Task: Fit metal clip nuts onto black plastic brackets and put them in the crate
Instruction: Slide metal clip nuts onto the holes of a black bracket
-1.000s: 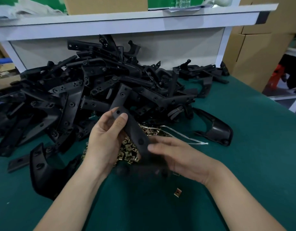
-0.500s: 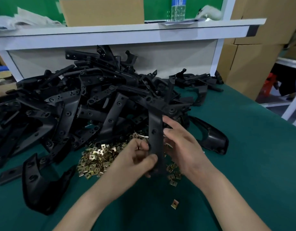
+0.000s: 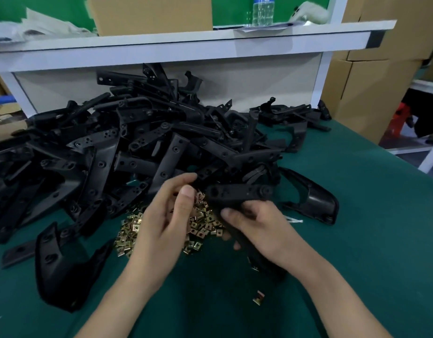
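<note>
My right hand (image 3: 261, 230) grips a black plastic bracket (image 3: 239, 193) by its lower arm, and the bracket's flat holed end lies sideways above the fingers. My left hand (image 3: 166, 215) is just left of that end with curled fingers and the thumb raised. It seems to pinch a small clip nut (image 3: 199, 196) against the bracket's tip, though blur hides the detail. Under both hands lies a heap of brass-coloured clip nuts (image 3: 130, 228) on the green mat.
A big pile of black brackets (image 3: 137, 147) fills the back and left of the table. Single curved brackets lie at the left (image 3: 57, 267) and right (image 3: 317, 201). One stray clip nut (image 3: 258, 297) lies near me. A white shelf (image 3: 186, 50) runs above, with cardboard boxes (image 3: 371, 93) to the right.
The bracket has turned from upright to lying sideways in my right hand. My left hand let go of its lower part and now sits at its left end.
</note>
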### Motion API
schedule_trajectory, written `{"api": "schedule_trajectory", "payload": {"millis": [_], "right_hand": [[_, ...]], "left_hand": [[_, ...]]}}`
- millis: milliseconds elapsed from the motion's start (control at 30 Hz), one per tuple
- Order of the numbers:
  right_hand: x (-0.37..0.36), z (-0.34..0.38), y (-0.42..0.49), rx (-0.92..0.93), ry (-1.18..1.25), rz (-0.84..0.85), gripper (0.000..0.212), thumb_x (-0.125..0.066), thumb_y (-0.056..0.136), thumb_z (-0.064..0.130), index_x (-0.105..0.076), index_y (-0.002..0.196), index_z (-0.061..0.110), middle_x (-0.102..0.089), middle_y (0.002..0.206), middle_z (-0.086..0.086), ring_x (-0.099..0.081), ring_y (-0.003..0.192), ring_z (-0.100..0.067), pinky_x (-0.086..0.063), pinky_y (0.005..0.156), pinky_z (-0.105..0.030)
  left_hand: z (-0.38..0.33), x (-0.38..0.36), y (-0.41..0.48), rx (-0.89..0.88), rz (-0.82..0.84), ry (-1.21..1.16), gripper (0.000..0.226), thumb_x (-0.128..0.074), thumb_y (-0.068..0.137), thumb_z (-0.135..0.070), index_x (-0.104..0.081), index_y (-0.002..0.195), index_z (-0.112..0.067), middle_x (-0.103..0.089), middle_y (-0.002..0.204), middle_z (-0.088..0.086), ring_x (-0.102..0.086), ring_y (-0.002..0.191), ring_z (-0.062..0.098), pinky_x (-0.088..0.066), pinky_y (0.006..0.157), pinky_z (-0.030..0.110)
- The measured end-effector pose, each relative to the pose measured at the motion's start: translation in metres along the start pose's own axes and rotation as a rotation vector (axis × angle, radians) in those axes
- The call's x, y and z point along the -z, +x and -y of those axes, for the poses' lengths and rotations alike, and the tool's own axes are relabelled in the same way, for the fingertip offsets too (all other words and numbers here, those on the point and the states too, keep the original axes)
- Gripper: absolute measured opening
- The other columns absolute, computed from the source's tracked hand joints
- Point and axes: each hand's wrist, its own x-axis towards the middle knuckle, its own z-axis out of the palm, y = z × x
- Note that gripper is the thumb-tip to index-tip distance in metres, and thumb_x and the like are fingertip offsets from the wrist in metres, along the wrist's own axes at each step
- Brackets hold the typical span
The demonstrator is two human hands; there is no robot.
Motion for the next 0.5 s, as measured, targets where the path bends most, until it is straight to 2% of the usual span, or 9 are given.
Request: {"api": "schedule_trajectory", "payload": {"millis": [67,133,233,300,367,433,500], "right_hand": [[-0.004,-0.003,-0.003,0.058,-0.182,0.124,0.013,-0.06,0.102,0.024,-0.069,0.104,0.033,-0.073,0.091,0.012,-0.071,0.068,-0.01,-0.052,0.054,-0.02],[-0.006,-0.006,-0.005,0.073,-0.295,0.197,0.014,-0.059,0.101,0.029,-0.067,0.107,0.039,-0.069,0.099,0.018,-0.072,0.073,-0.013,-0.051,0.056,-0.018],[-0.002,-0.005,-0.005,0.076,-0.406,0.171,0.01,-0.062,0.098,0.039,-0.069,0.105,0.041,-0.07,0.1,0.02,-0.071,0.072,-0.011,-0.052,0.061,-0.018],[0.001,-0.006,-0.005,0.156,-0.616,0.08,0.02,-0.06,0.094,0.052,-0.067,0.112,0.045,-0.07,0.105,0.023,-0.067,0.083,-0.001,-0.055,0.076,-0.026],[0.001,-0.004,-0.006,0.273,-0.756,-0.06,0.028,-0.053,0.094,0.058,-0.066,0.114,0.044,-0.068,0.106,0.027,-0.062,0.094,0.005,-0.053,0.081,-0.027],[0.002,-0.002,-0.008,0.426,-0.731,-0.248,0.025,-0.05,0.099,0.05,-0.069,0.11,0.038,-0.069,0.102,0.027,-0.063,0.091,0.005,-0.054,0.074,-0.027],[0.008,-0.001,-0.008,0.53,-0.649,-0.482,0.022,-0.05,0.102,0.037,-0.071,0.109,0.031,-0.069,0.1,0.024,-0.066,0.09,0.002,-0.056,0.071,-0.026]], "left_hand": [[-0.002,0.003,0.0,-0.017,0.046,0.055,0.032,-0.046,0.095,-0.061,-0.066,0.111,-0.042,-0.067,0.086,-0.01,-0.062,0.07,0.011,-0.05,0.061,0.024],[-0.004,0.001,-0.001,0.003,0.15,0.081,0.027,-0.051,0.098,-0.054,-0.07,0.093,-0.035,-0.066,0.076,-0.016,-0.058,0.067,-0.001,-0.046,0.06,0.014],[-0.004,0.0,-0.001,0.062,0.231,0.068,0.032,-0.054,0.089,-0.055,-0.068,0.08,-0.028,-0.057,0.061,-0.013,-0.052,0.06,0.0,-0.042,0.056,0.014],[-0.003,0.003,0.0,0.075,0.223,0.077,0.036,-0.055,0.088,-0.058,-0.067,0.08,-0.025,-0.058,0.062,0.002,-0.052,0.058,0.007,-0.042,0.054,0.019],[-0.002,0.004,0.0,0.104,0.157,0.076,0.038,-0.053,0.09,-0.059,-0.065,0.079,-0.024,-0.056,0.062,0.01,-0.05,0.055,0.011,-0.04,0.05,0.022],[-0.001,0.003,0.002,0.138,0.048,0.071,0.04,-0.051,0.092,-0.057,-0.062,0.074,-0.023,-0.053,0.057,0.003,-0.049,0.05,0.009,-0.039,0.046,0.02],[0.001,0.003,0.005,0.167,-0.053,0.051,0.041,-0.049,0.096,-0.053,-0.061,0.074,-0.02,-0.059,0.058,-0.004,-0.055,0.049,0.007,-0.043,0.046,0.02]]}}
